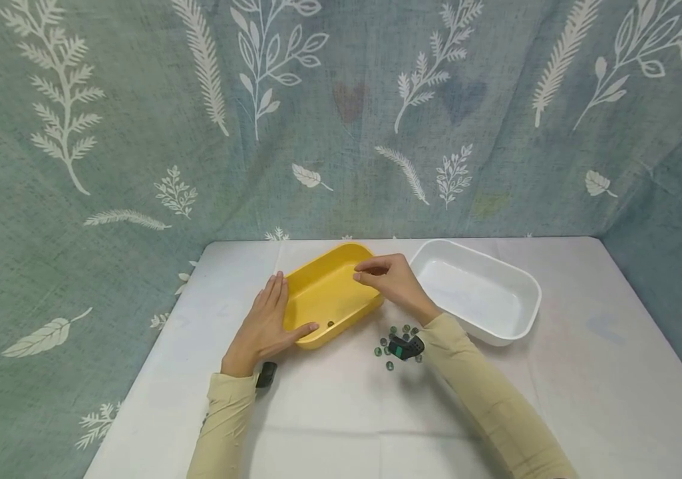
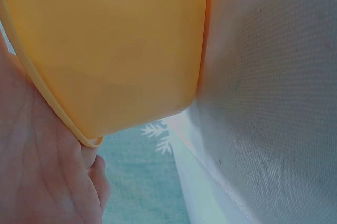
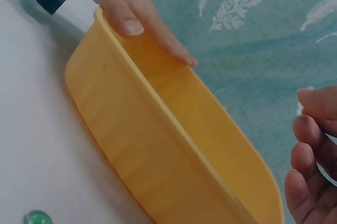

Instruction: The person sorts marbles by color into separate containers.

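A yellow tray (image 1: 329,296) sits on the white-covered table, with one small dark glass marble (image 1: 331,324) inside near its front edge. My left hand (image 1: 265,326) rests on the tray's left end, its fingers straight along the rim and the thumb over the front edge; the left wrist view shows the palm against the rim. Above the tray's right end is my right hand (image 1: 391,279), thumb and index fingertips close together and the other fingers curled in the right wrist view. Whether a marble is between those fingertips cannot be made out. Several green glass marbles (image 1: 390,366) lie below my right wrist.
A white tray (image 1: 475,293) stands just right of the yellow one. Black wrist devices (image 1: 406,347) hang under both wrists, the right one partly covering the marbles. Patterned green cloth (image 1: 341,133) rises behind the table's back edge.
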The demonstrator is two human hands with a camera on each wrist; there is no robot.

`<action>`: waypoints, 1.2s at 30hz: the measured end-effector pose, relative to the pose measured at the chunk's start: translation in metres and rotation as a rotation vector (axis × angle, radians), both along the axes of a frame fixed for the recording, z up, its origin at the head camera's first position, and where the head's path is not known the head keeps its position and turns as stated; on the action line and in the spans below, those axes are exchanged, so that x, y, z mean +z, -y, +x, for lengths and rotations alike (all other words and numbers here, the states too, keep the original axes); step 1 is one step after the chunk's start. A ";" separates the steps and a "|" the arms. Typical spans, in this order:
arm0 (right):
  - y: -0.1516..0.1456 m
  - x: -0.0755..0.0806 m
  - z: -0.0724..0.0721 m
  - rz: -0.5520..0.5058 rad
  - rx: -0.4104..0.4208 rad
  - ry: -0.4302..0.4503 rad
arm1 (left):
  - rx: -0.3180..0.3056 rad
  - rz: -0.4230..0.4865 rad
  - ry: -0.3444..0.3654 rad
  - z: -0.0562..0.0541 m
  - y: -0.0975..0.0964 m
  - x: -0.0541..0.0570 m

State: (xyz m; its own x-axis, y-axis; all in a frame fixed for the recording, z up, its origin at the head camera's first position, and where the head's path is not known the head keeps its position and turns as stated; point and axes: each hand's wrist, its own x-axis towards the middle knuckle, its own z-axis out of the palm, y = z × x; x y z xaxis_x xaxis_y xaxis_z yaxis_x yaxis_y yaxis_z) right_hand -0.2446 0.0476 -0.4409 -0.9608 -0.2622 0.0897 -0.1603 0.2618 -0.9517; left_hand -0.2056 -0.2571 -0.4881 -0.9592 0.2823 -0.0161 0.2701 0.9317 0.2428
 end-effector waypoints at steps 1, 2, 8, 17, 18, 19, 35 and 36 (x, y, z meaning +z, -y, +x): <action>-0.003 0.000 0.002 -0.006 -0.001 -0.003 | -0.001 -0.002 -0.002 0.000 0.000 0.000; -0.006 0.000 0.003 -0.012 -0.001 -0.009 | -0.001 -0.001 -0.004 0.000 0.000 0.000; -0.022 -0.001 0.014 0.008 -0.024 -0.033 | -0.005 0.002 -0.006 -0.002 0.001 -0.002; -0.046 -0.005 0.041 0.052 -0.080 -0.083 | -0.006 0.015 -0.003 -0.001 0.001 -0.001; -0.048 -0.006 0.043 0.057 -0.089 -0.086 | -0.006 0.013 -0.003 -0.001 0.001 -0.001; -0.051 -0.007 0.046 0.059 -0.097 -0.085 | -0.006 0.013 -0.002 -0.001 0.001 -0.001; -0.079 -0.040 0.072 0.099 -0.143 -0.053 | -0.009 0.009 0.000 0.000 0.000 0.001; -0.080 -0.041 0.073 0.100 -0.144 -0.052 | -0.009 0.009 0.002 0.000 0.000 0.001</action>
State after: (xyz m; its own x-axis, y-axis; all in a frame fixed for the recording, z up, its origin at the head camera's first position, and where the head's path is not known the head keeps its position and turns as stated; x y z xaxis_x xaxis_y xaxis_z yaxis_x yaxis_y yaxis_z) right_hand -0.1717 0.1279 -0.4824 -0.9839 -0.1321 0.1201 -0.1621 0.3789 -0.9111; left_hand -0.2052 -0.2569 -0.4869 -0.9566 0.2910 -0.0150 0.2781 0.9270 0.2517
